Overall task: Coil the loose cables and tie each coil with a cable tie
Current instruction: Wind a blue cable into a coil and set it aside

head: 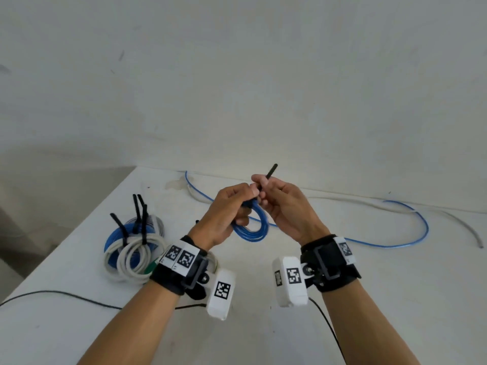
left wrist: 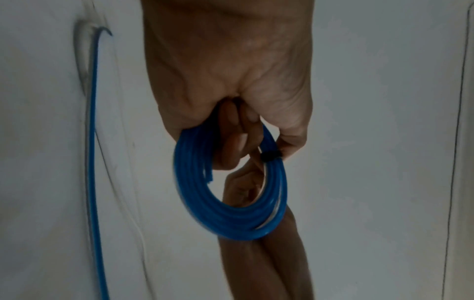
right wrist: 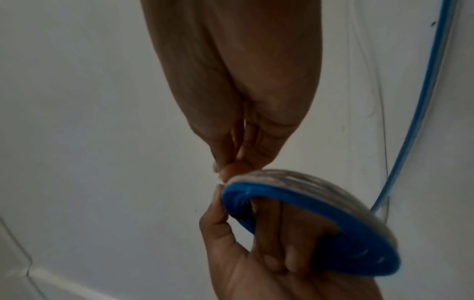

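Note:
Above the white table (head: 263, 325), my left hand (head: 233, 206) grips a small blue cable coil (head: 254, 229), its fingers curled through the loops. In the left wrist view the blue coil (left wrist: 231, 203) hangs from that hand, with a black cable tie (left wrist: 270, 157) wrapped round its strands. My right hand (head: 271, 192) pinches the black tie's free end (head: 270, 173), which sticks up and away from the coil. The right wrist view shows the right fingertips (right wrist: 225, 166) pressed together at the top of the coil (right wrist: 320, 219).
Several tied blue and white coils (head: 131, 246) with black ties sticking up lie at the table's left. A loose blue cable (head: 395, 222) and a grey cable (head: 463, 225) trail along the back right. A thin black wire (head: 60, 295) crosses the front left.

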{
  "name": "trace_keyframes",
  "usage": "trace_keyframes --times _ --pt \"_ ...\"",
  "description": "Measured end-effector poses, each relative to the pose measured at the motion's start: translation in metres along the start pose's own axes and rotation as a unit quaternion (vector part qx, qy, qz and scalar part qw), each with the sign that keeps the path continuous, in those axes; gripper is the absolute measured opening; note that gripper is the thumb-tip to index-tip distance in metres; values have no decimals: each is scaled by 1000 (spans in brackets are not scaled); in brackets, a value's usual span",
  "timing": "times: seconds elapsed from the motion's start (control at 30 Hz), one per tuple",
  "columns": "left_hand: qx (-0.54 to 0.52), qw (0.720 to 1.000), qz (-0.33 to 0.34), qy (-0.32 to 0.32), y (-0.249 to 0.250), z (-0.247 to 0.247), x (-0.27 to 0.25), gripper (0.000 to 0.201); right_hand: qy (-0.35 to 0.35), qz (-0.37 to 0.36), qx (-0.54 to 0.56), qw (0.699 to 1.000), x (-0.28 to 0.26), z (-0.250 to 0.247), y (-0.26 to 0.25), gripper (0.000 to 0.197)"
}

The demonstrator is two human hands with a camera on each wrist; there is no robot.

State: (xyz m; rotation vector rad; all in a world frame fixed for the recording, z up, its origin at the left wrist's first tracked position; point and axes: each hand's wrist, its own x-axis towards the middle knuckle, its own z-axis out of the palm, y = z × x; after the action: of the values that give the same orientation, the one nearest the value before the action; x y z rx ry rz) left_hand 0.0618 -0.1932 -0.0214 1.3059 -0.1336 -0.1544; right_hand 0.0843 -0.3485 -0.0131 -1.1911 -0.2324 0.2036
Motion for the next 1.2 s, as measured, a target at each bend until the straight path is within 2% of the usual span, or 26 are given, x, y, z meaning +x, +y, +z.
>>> trace_keyframes --times 0.07,0.23,0.37,0.5,0.6,0.67,0.7,0.77,0.83,0.93,1.0,1.2 --pt "-1 1000 -2 6 6 -6 -12 22 -4 -24 -10 1000 -7 12 -2 18" --pt "95 992 42 75 18 -23 -36 37 29 -94 -35 995 -19 45 -8 16" --pt "142 989 3 46 25 -29 -63 55 92 -142 -141 975 -28 68 -4 26" --pt "199 979 -31 27 28 -35 -90 29 119 -159 -210 957 -37 76 -2 22" --pt "195 979 -38 44 30 -46 -106 23 75 -151 -312 935 -42 74 5 26" --pt "164 984 -59 44 30 -57 -118 24 4 -106 -447 888 -44 71 13 33" --pt "149 985 -74 39 29 -64 -123 23 -41 -61 -482 873 -46 70 16 32" --pt "124 987 -101 32 25 -76 -131 24 -121 45 -452 882 -48 67 22 32" --pt "101 987 -117 42 17 -85 -137 24 -141 109 -391 903 -51 67 30 31" --pt "70 988 -125 60 3 -91 -140 23 -76 107 -369 920 -54 69 46 24" --pt "55 988 -122 76 -8 -93 -137 25 -39 96 -378 920 -57 69 55 20" --pt "66 981 -116 140 -28 -93 -133 23 -5 59 -388 920 -60 67 75 23"
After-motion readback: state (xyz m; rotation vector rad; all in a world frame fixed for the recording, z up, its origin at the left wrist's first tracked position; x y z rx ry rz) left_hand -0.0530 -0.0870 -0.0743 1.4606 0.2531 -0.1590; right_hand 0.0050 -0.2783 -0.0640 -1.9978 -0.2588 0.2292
